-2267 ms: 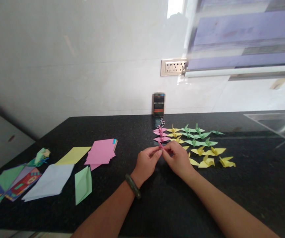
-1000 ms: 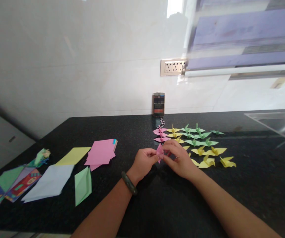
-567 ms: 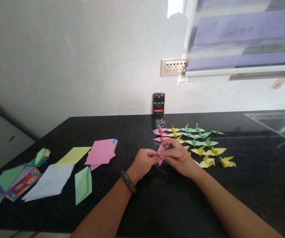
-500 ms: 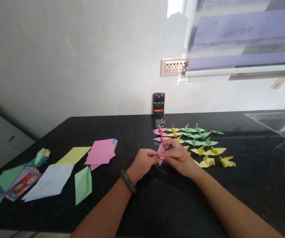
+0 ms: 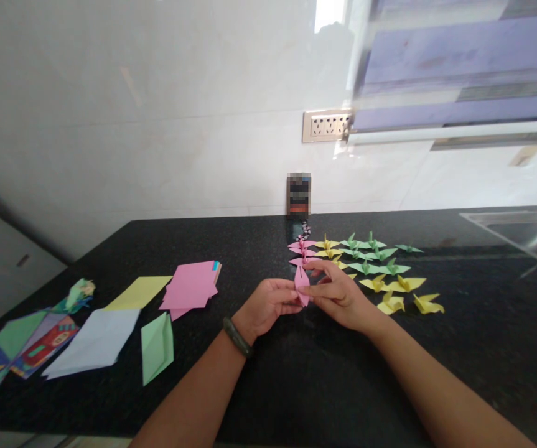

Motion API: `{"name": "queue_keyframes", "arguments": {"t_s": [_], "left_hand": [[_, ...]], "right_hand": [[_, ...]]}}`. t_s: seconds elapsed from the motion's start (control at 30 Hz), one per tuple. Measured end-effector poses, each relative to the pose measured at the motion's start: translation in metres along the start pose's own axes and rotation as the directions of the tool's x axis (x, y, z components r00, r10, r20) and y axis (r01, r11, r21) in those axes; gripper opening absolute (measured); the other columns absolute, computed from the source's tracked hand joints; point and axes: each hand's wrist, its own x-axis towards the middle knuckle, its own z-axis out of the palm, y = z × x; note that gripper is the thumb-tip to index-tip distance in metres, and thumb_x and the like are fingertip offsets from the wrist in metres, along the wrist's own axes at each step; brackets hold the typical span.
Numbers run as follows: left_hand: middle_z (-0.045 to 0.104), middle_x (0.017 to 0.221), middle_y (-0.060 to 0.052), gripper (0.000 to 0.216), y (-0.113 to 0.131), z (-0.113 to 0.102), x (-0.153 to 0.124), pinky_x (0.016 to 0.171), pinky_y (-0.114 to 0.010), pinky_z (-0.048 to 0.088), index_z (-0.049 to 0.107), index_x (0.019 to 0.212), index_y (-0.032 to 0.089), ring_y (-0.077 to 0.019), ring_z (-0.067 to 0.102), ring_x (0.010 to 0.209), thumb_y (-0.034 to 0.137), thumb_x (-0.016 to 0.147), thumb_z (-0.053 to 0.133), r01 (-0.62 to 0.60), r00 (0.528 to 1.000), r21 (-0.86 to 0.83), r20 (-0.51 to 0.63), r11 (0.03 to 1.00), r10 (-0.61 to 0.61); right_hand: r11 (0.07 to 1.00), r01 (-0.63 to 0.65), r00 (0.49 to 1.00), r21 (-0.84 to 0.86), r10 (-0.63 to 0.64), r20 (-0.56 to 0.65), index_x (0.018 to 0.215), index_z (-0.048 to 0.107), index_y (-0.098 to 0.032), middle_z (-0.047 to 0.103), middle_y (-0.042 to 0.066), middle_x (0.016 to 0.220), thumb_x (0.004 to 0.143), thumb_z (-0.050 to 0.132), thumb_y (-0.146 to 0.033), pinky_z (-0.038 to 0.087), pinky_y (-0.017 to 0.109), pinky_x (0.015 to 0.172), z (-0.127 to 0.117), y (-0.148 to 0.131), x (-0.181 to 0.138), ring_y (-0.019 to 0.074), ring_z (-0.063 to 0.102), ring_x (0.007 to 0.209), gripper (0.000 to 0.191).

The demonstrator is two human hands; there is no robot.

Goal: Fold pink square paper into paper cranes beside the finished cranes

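A partly folded piece of pink origami paper [image 5: 302,283] is held upright above the dark counter, a slit running down from its upper point. My left hand [image 5: 270,305] pinches its left side between thumb and fingers. From the right, my right hand [image 5: 338,295] grips the other side, with its index finger near the top. Just behind are pink paper cranes [image 5: 302,252]. Yellow paper cranes [image 5: 328,244] stand beside those, some partly hidden by my right hand. Green paper cranes [image 5: 366,267] sit further right, and more yellow cranes [image 5: 401,284] lie beyond my right hand.
At the left lie pink paper squares [image 5: 188,286], a yellow sheet [image 5: 140,292], white sheets [image 5: 95,342], a folded green paper [image 5: 157,348] and a colourful packet [image 5: 44,348]. A phone [image 5: 298,195] leans on the wall. A sink edge [image 5: 511,239] is at right.
The pink paper has turned slightly in my fingers, and its slit now shows more. My left fingers have shifted beneath its lower part. My right hand has barely moved.
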Motion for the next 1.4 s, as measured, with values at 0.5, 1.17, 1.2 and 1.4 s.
{"name": "queue_keyframes", "arguments": {"t_s": [0.5,1.17,1.2,1.4], "left_hand": [[0.061,0.064,-0.003,0.032,-0.006,0.006,0.004,0.063,-0.024,0.045,0.066,0.069,0.009,-0.0106,0.053,0.06,0.041,0.063,0.067,-0.15,0.968,0.218,-0.166,0.964,0.188],[0.06,0.064,-0.002,0.022,-0.012,0.006,0.005,0.057,-0.023,0.04,0.062,0.071,0.012,-0.0125,0.052,0.059,0.032,0.076,0.052,-0.244,0.842,0.737,-0.162,0.631,0.515],[0.06,0.064,-0.002,0.022,-0.013,0.005,0.005,0.056,-0.023,0.04,0.062,0.07,0.012,-0.0122,0.051,0.058,0.031,0.076,0.052,-0.245,0.841,0.741,-0.158,0.625,0.517],[0.054,0.06,0.001,0.019,-0.016,0.004,0.006,0.054,-0.022,0.038,0.058,0.069,0.013,-0.0103,0.047,0.056,0.03,0.076,0.051,-0.259,0.84,0.709,-0.17,0.656,0.516]], "right_hand": [[0.855,-0.447,0.863,0.262,0.489,-0.125,0.07,0.06,-0.018,0.057,0.002,0.07,0.077,0.057,-0.032,0.045,0.027,0.061,0.016,-0.004,0.004,0.0145,0.054,0.067,0.016],[0.815,-0.524,0.842,0.246,0.54,0.003,0.07,0.057,-0.017,0.053,0.0,0.062,0.08,0.051,-0.031,0.038,0.023,0.053,0.021,-0.003,0.001,0.0115,0.048,0.057,0.019],[0.815,-0.525,0.84,0.244,0.543,-0.003,0.069,0.056,-0.017,0.052,-0.001,0.061,0.08,0.05,-0.031,0.038,0.023,0.053,0.022,-0.003,0.001,0.0116,0.048,0.057,0.019],[0.852,-0.501,0.851,0.151,0.517,-0.091,0.061,0.05,-0.018,0.049,-0.001,0.056,0.079,0.051,-0.029,0.035,0.024,0.051,0.027,-0.009,0.004,0.0114,0.045,0.054,0.021]]}}
